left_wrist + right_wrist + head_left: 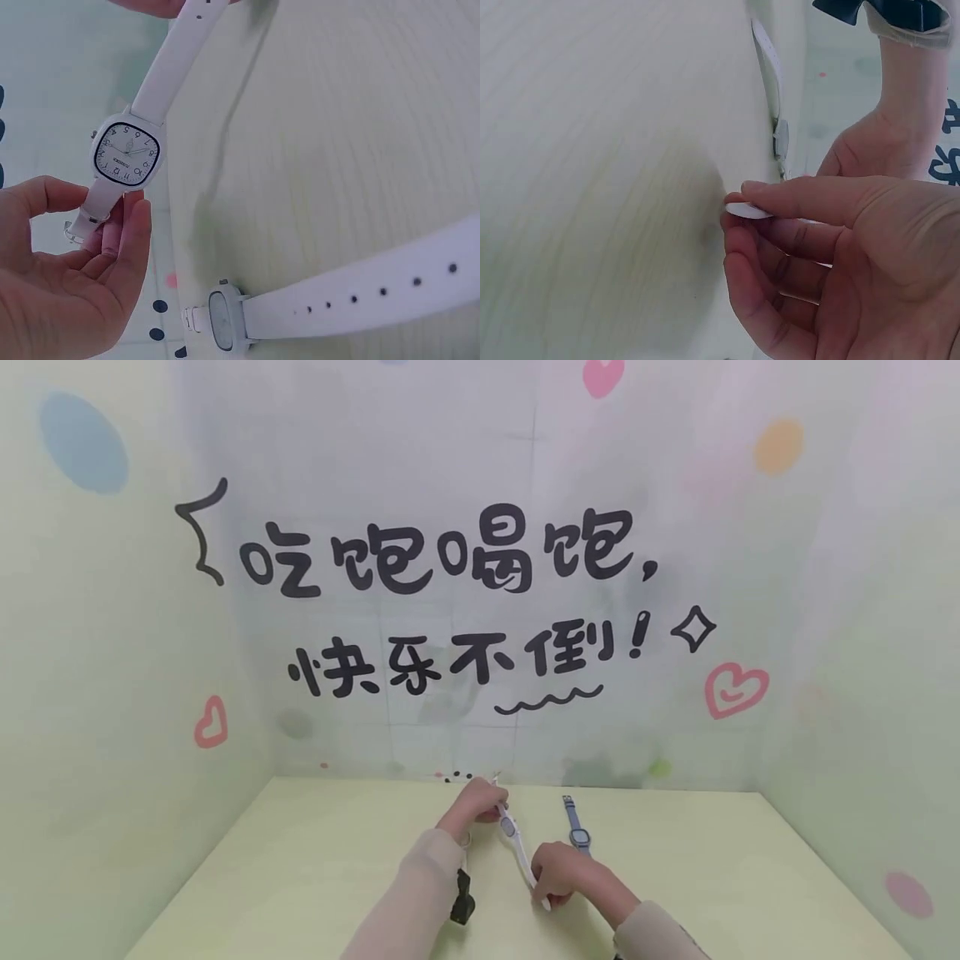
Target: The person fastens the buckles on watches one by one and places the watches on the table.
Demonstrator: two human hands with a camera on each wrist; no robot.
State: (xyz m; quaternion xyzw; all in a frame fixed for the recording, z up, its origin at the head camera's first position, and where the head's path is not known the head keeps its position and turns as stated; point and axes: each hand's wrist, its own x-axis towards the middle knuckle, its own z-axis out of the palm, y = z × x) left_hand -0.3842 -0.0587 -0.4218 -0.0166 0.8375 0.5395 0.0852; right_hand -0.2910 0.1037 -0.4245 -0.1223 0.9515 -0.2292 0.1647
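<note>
A white wristwatch [127, 154] with a square dial is stretched out lengthwise between both hands. My left hand [480, 800] pinches the short buckle end of its strap between thumb and fingers, near the back of the table. Nearer to me, my right hand [558, 870] grips the tip of the long strap; the white strap tip [746, 211] pokes out between thumb and forefinger. A second white wristwatch [225, 321] lies on the table beside the held one, mostly hidden by my left arm in the head view. Just beyond my right hand lies a blue-grey wristwatch [580, 837], its lower strap partly covered.
The pale yellow table [720, 868] is enclosed by white walls at the back and both sides. Black lettering [450, 560], hearts and coloured dots decorate them. A black device [462, 897] is fixed at my left wrist.
</note>
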